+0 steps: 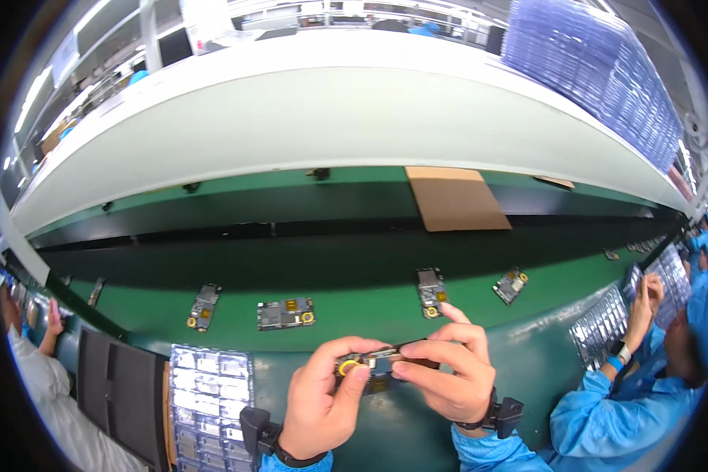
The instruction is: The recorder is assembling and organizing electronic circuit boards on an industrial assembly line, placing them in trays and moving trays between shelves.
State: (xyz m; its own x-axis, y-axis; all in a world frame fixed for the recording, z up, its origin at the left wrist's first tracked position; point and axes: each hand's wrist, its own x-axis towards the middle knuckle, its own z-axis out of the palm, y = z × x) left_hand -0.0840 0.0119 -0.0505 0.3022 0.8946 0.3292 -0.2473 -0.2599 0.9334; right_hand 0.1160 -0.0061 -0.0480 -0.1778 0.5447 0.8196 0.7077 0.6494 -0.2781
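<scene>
Worktop [527, 370], dk green, runs across in front of you, w/ a brighter green strip [358, 311] beyond its far edge. Clear plastic tray [211, 405] sits toward the near L corner; glare hides what its pockets hold, so can't tell how full it is.

Your L hand [322, 397] is closed to a pinch, thumb and fingers on one end of a circuit board [381, 365]. Your R hand [455, 371] is also pinched, thumb under fingers, at the board's other end, one finger lifted off. You've got the board up over the worktop's near edge, roughly mid-length.

Progress, as far as I can judge: one board in work, yellow ring [346, 367] already on it; whatever you're doing to it doesn't look finished. Four loose boards [285, 313] lie spread along the strip nearby, w/ rings on too; can't tell if they're done or waiting. More lie toward the strip's far R end, too sm. to check.

Labels: gold-coloured patches on some boards may be stickers, but no brand or text is legible at this res.
</scene>
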